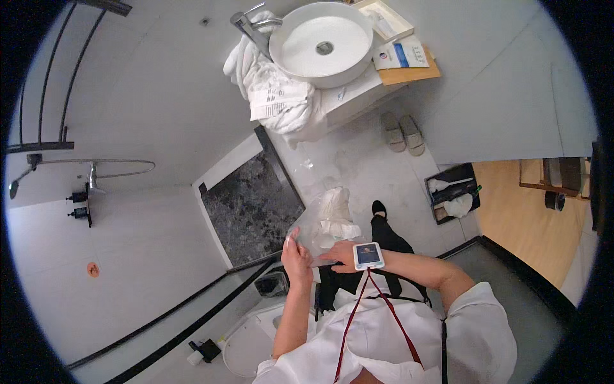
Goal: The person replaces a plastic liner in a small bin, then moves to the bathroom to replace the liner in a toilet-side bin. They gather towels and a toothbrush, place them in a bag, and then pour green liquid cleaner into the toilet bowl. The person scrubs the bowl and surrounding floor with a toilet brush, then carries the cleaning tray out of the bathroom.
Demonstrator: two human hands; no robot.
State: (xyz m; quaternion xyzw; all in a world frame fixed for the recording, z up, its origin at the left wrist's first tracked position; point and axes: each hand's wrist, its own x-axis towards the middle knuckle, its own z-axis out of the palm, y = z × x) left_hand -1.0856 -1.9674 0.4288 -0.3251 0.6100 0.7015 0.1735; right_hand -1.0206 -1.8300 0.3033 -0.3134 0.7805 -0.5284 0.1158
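- Left hand [297,261]: fingers pinched on the clear bag [316,225]; I'd keep that grip snug, thin plastic slips.
- Bag's out in front of the body, white stuff [338,211] showing in it. Keep the mouth up, I'd say.
- Right hand [340,255]: fingers by the bag's near edge, can't tell if they're gripping. Go easy, it could tear.

Mostly singles around you tbh
You've got one left hand [297,260], one right hand [343,255], one plastic bag [316,221], two slippers [393,132], one basin [300,45], one toilet [246,349], one black tray [456,175].
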